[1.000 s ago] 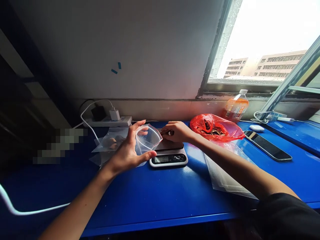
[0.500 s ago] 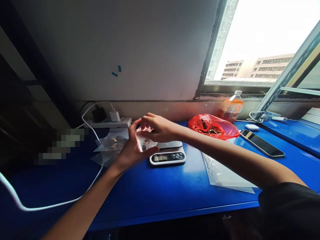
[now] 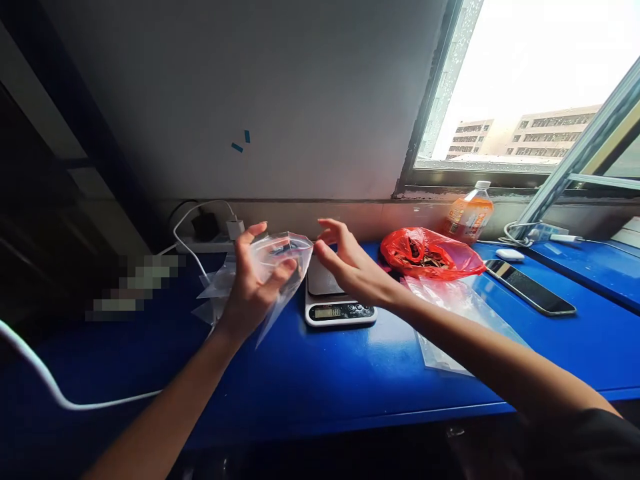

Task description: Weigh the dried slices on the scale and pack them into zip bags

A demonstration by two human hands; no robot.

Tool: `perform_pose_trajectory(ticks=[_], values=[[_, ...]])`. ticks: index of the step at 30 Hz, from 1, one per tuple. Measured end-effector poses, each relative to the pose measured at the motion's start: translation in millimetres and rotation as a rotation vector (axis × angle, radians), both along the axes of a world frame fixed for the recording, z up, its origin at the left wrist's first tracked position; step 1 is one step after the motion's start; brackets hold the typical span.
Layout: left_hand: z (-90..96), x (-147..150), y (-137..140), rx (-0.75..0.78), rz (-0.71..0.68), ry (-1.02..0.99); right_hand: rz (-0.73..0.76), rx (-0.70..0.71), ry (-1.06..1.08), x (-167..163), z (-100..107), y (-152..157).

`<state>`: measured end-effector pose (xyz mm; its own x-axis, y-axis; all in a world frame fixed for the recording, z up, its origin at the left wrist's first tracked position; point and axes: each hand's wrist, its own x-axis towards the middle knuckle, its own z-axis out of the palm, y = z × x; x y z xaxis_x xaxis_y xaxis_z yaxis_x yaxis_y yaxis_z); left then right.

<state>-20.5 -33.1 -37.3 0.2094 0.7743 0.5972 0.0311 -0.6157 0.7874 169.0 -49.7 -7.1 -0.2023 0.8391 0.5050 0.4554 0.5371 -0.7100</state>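
Note:
A clear plastic zip bag is spread between my two hands, its mouth gaping at the top. My left hand grips the bag's left side, thumb across the front. With thumb and fingertips, my right hand pinches the bag's upper right corner. Below and behind my right hand stands a white digital scale, its lit display facing me and its metal plate partly covered by that hand. To the right lies a red plastic bag, open, with dry brown pieces inside.
More clear bags lie left of my left hand. Flat plastic bags lie in front of the red one. A phone, a white earbud case and an orange drink bottle are at right. A white cable crosses the left side.
My hands have drawn apart; the right one moved right and down in front of the scale's plate. The clear bag has widened between them and shows more fully.

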Motion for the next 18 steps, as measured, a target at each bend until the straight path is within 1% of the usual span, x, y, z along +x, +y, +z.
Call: perform_pose_trajectory(ticks=[2, 3, 5, 7, 10, 14, 16, 18], values=[[12.0, 2, -6, -0.137, -0.149, -0.1, 0.09, -0.148, 0.092, 4, -8, -3], [18.2, 4, -8, -0.208, -0.221, -0.122, 0.137, -0.198, 0.135, 4, -9, -3], [29.6, 12, -9, -0.269, -0.318, -0.116, 0.204, -0.236, 0.217, 4, -9, -1], [38.0, 22, -7, -0.267, -0.35, -0.119, 0.247, -0.229, 0.284, 3, -6, 2], [43.6, 32, 0, -0.268, -0.355, -0.143, 0.257, -0.223, 0.338, 1, -5, 2], [40.4, 33, 2, -0.321, -0.366, -0.158, 0.231, -0.201, 0.324, -2, -12, -1], [36.4, 30, -1, -0.351, -0.37, -0.134, 0.259, -0.193, 0.321, -3, -17, -1], [31.9, 29, -3, -0.41, -0.424, -0.158, 0.314, -0.248, 0.341, -5, -23, 0]])
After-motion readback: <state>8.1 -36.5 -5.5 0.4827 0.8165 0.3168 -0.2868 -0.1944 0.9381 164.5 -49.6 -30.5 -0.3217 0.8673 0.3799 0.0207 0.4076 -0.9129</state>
